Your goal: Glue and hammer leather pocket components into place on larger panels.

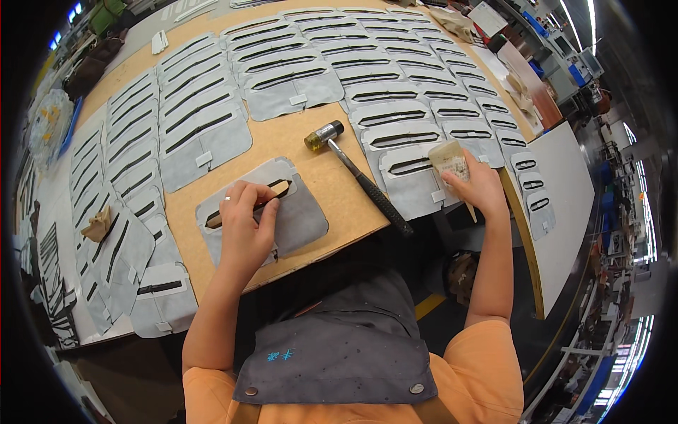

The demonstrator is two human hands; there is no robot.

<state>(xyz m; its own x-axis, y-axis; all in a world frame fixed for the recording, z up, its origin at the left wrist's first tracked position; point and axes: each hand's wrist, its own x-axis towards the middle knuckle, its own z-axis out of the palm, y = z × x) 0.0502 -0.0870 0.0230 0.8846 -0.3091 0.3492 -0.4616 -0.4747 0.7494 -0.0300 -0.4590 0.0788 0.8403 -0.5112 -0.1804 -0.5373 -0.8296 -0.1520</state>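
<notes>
A grey fabric panel (300,208) with rounded corners and a long dark-edged slot lies near the table's front edge. The fingers of my left hand (247,212) are bent together at the slot; what sits between the fingertips is partly hidden. My right hand (480,185) grips a flat, wide brush-like tool (449,160), its pale head up and a thin pale handle end showing below the fist. It is held over another slotted panel (413,192) at the table's right front. Between my hands rests a hammer (353,168), its metal head with a yellow face away from me.
Rows of similar slotted grey panels (279,56) cover most of the brown tabletop (275,138). More panels overlap at left, with a tan crumpled piece (97,224) on them. A white board (561,205) adjoins at right. A clear plastic bag (53,120) sits at far left.
</notes>
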